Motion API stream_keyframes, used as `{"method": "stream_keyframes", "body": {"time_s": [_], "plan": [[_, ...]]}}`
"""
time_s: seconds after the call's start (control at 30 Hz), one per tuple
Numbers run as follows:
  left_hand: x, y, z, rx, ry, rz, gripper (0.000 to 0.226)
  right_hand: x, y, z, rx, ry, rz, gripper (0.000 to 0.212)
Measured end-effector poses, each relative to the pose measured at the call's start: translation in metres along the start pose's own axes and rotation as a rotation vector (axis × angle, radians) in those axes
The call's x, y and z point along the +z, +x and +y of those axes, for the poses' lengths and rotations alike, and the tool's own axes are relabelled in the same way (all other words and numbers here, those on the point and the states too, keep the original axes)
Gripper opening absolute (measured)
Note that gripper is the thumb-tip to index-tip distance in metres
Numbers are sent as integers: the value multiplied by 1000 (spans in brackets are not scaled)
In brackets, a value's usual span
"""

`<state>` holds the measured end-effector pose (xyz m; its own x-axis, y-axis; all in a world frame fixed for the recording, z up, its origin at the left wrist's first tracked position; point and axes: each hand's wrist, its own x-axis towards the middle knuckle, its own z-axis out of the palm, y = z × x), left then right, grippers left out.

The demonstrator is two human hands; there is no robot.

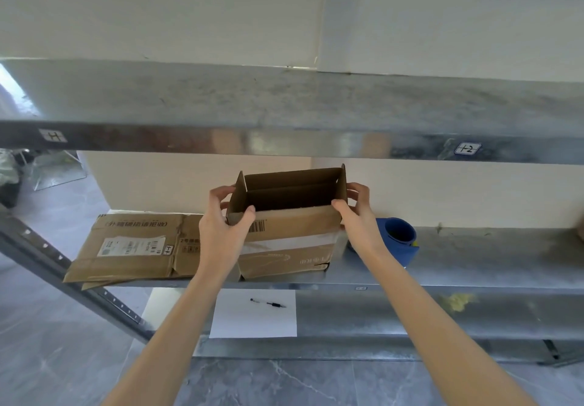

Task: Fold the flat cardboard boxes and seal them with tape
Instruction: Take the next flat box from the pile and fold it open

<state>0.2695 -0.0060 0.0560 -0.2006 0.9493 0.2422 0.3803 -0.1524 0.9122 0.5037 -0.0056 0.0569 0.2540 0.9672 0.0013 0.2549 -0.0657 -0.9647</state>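
A brown cardboard box (290,231) stands upright on the middle metal shelf (474,266), its top open and its flaps raised. My left hand (222,225) grips the box's left top corner, thumb on the front wall and fingers behind the side flap. On the right top corner my right hand (357,212) grips the same way. Old clear tape crosses the box's front. Flat cardboard boxes (132,247) lie stacked on the shelf to the left. A blue tape dispenser (399,239) sits just right of the box, partly behind my right wrist.
An upper shelf (284,114) overhangs the box closely. On the lower shelf (410,317) lie a white sheet of paper (252,314) and a pen (268,303). A slanted metal upright (63,272) runs at the left. The wall stands close behind.
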Motion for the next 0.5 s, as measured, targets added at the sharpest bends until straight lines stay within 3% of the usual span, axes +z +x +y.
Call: {"method": "stream_keyframes", "body": {"time_s": [0.5], "plan": [[-20,8,14,-16,144,-335,73,-6,-15,-15,57,13,-172,75]]}}
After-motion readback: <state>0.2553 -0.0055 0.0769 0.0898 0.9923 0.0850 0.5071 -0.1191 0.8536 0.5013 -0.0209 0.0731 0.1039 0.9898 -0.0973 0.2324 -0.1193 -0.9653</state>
